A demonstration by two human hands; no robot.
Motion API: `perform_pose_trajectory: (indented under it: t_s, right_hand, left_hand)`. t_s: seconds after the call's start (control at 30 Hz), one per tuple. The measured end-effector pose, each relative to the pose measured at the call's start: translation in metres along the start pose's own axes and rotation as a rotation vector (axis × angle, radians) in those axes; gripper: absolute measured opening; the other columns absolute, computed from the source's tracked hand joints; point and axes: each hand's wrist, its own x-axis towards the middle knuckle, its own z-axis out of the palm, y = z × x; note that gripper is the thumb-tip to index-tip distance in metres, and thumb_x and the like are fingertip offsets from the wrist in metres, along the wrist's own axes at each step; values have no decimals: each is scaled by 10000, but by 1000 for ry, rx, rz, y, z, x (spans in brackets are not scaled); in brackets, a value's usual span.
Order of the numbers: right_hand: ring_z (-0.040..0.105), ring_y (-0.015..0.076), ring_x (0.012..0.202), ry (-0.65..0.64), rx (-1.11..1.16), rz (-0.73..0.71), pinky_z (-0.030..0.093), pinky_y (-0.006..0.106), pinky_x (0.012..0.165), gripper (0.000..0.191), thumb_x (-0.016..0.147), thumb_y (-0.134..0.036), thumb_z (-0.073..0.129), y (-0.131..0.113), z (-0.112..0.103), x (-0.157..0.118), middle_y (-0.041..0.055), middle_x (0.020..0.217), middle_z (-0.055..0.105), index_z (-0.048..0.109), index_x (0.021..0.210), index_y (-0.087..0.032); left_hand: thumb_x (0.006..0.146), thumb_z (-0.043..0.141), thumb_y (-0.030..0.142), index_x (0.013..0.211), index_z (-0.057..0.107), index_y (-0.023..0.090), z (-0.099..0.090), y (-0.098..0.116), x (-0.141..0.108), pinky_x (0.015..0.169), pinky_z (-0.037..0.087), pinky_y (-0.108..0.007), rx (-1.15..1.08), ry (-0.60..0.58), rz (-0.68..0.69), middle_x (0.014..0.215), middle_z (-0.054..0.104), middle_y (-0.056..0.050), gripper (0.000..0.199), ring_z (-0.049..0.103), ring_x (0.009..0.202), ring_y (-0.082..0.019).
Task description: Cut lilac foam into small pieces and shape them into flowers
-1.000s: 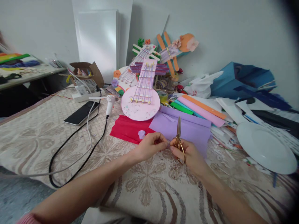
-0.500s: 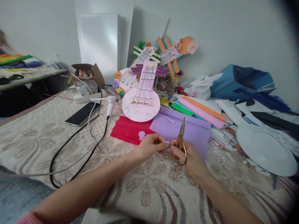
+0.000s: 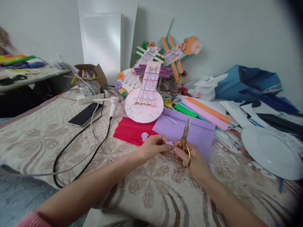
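Note:
Between thumb and fingers, my left hand (image 3: 156,145) pinches a small folded piece of lilac paper (image 3: 169,143). The fingertips of my right hand (image 3: 189,153) meet the other end of that piece. Gold-handled scissors (image 3: 184,142) hang in my right hand, blades pointing up and away from me. Behind my hands lies a lilac crepe paper sheet (image 3: 196,132), its far edge rolled. A red crepe paper sheet (image 3: 130,130) lies left of it, with a small cut lilac paper petal shape (image 3: 145,136) on its near edge.
A pink paper-plate guitar (image 3: 144,110) stands behind the sheets, with others leaning at the wall. To the left are a glue gun (image 3: 114,107), a phone (image 3: 85,114) and looping cables. Rolled coloured paper (image 3: 205,112), scraps and a white plate (image 3: 270,151) lie right.
More of the lilac piece shows between my fingertips. Both hands stay nearly in place, and the whole view has shifted slightly.

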Motion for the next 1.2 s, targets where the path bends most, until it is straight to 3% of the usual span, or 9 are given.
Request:
perform_pose_trajectory:
  t_s: [0.23,0.33,0.6,1.2]
  right_hand:
    - [451,146,550,-77,-17,-88,368,265,520,428,857,-576,299,-3,1,-5,-6,609,483,497,779,-205]
    - [448,147,569,-150,-120,-114,376,274,567,450,886,-548,235,-6,2,-9,-7,601,468,470,710,-207]
    - [375,108,438,-198,-186,0,301,236,450,428,868,-556,300,-2,4,-12,-47,478,429,456,701,-193]
    - [325,95,417,-209,-199,-5,290,227,415,475,814,-641,319,-2,4,-12,-70,454,347,410,668,-198]
  left_hand:
    - [650,704,255,695,510,121,-4,13,-2,611,418,-215,-137,36,-2,650,604,-7,240,556,584,-69]
    - [650,705,242,696,503,120,-6,14,-2,625,431,-220,-187,41,13,680,618,-20,240,579,615,-81]
    - [650,708,227,712,511,110,-12,15,1,668,451,-235,-257,52,29,698,622,-30,237,586,628,-85]
    - [684,674,147,705,509,106,-14,17,2,646,455,-215,-340,38,8,673,593,-20,171,573,611,-71]
